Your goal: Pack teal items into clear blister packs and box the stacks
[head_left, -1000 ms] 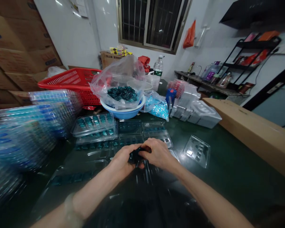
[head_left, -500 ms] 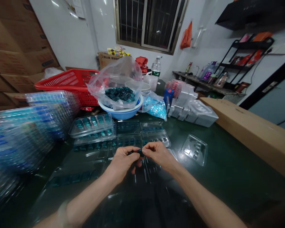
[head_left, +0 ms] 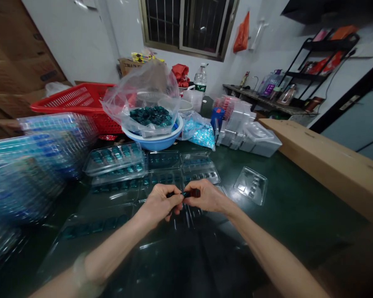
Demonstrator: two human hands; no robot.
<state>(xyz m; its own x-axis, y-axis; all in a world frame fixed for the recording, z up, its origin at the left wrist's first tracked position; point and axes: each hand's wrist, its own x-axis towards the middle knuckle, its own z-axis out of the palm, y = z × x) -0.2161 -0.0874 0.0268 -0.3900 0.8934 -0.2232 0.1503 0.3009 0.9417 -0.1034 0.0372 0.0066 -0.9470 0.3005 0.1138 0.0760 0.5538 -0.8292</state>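
Between the fingertips of my left hand [head_left: 164, 201] and my right hand [head_left: 205, 196] is a small dark teal piece [head_left: 184, 194], mostly covered by the fingers. Both hands are closed in a pinch on it, above the clear plastic trays [head_left: 163, 176] on the dark green table. Several of these trays hold rows of teal pieces. Further back, a plastic bag full of teal pieces [head_left: 151, 116] sits in a light blue basin [head_left: 161, 143]. Two filled trays [head_left: 116, 159] are stacked at the left of the others.
Tall stacks of clear blister packs [head_left: 34, 165] stand at the left, before a red basket [head_left: 71, 99]. A lone clear tray [head_left: 251, 185] lies right of my hands. Behind it are stacked clear boxes [head_left: 257, 138] and a bag of light blue bits [head_left: 199, 130]. A long cardboard box [head_left: 323, 161] edges the right.
The view has shifted slightly, so the surroundings sit a little higher and further left. My fingertips still meet at the teal piece, with the right hand's fingers turned somewhat differently.
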